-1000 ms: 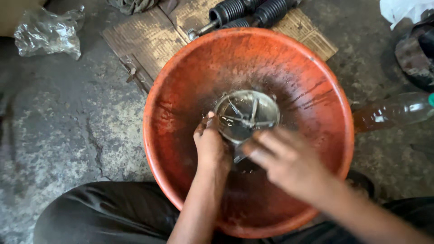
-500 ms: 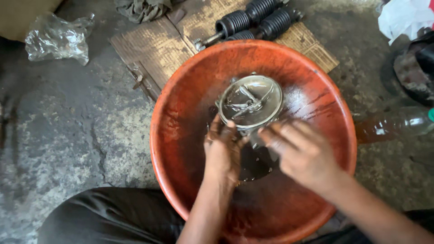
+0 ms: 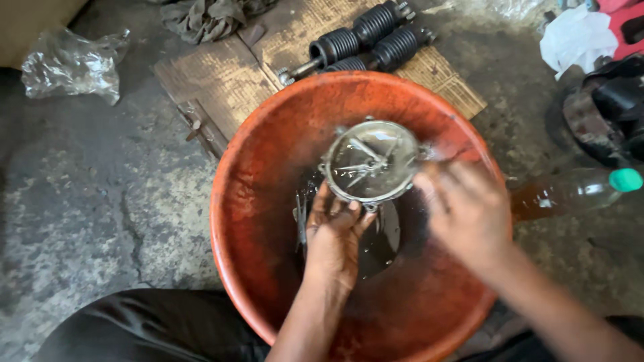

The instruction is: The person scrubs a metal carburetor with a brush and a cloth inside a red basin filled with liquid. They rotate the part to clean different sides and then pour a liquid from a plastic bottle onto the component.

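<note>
While the dark trousers (image 3: 154, 328) fill the bottom edge, both forearms reach forward into a big orange plastic basin (image 3: 268, 167), scuffed and stained, with a shallow pool of black oily liquid (image 3: 382, 238) at its bottom. Left hand (image 3: 333, 236) sits just under the round metal part (image 3: 372, 161), fingers curled up against its lower rim, so it's gripping or propping it from below. That part lies straight ahead of those fingertips, tilted so its open face shows: a dull grey disc-shaped housing with thin spokes across the middle and small lugs on the rim. Being round, it has no real long axis. Right hand (image 3: 466, 208) is blurred, just beside the part's right edge, fingers loosely bent; honestly can't tell if it holds anything. Left hand is clearly the closer one, already touching.

Past the basin, two black ribbed rubber boots on shafts (image 3: 365, 40) lie side by side on flattened cardboard (image 3: 221, 80). A clear plastic bottle of brownish liquid (image 3: 570, 191) lies right, a crumpled plastic bag (image 3: 70, 64) far left, on rough concrete.
</note>
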{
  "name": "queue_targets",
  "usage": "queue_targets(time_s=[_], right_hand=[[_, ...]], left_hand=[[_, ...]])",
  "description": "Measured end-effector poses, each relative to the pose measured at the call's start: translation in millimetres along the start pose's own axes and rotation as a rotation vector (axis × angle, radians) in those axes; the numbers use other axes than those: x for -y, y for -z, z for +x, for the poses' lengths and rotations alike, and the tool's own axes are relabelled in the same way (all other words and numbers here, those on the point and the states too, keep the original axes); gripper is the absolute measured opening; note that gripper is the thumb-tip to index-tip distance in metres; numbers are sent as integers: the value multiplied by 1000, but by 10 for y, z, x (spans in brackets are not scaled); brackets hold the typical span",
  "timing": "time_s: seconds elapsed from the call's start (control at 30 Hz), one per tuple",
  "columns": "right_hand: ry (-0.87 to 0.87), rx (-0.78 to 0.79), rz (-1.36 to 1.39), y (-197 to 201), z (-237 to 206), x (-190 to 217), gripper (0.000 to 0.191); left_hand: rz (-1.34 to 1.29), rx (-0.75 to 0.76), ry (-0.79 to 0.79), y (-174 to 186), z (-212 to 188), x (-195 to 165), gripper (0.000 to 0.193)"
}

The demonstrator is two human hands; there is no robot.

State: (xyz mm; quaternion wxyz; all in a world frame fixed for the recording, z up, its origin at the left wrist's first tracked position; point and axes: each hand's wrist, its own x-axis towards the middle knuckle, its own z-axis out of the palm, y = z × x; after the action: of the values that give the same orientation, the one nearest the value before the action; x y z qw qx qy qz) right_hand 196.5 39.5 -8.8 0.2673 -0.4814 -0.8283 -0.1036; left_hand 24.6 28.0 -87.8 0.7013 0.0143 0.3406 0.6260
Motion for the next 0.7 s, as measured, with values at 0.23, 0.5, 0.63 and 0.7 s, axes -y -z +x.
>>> queue_targets(time_s=[0.23, 0.5, 0.63, 0.7], right_hand=[[45, -95, 31, -84, 4, 80, 18], [138, -113, 137, -243, -36, 141, 18], [-66, -69, 111, -295, -140, 95, 19], [30, -86, 125, -285, -138, 153, 23]], left_hand=[[30, -12, -33, -100, -104, -165, 77], [-59, -86, 5, -97, -97, -208, 78], [-33, -114, -6, -48, -81, -178, 78], [-52, -143, 13, -53, -65, -165, 79]])
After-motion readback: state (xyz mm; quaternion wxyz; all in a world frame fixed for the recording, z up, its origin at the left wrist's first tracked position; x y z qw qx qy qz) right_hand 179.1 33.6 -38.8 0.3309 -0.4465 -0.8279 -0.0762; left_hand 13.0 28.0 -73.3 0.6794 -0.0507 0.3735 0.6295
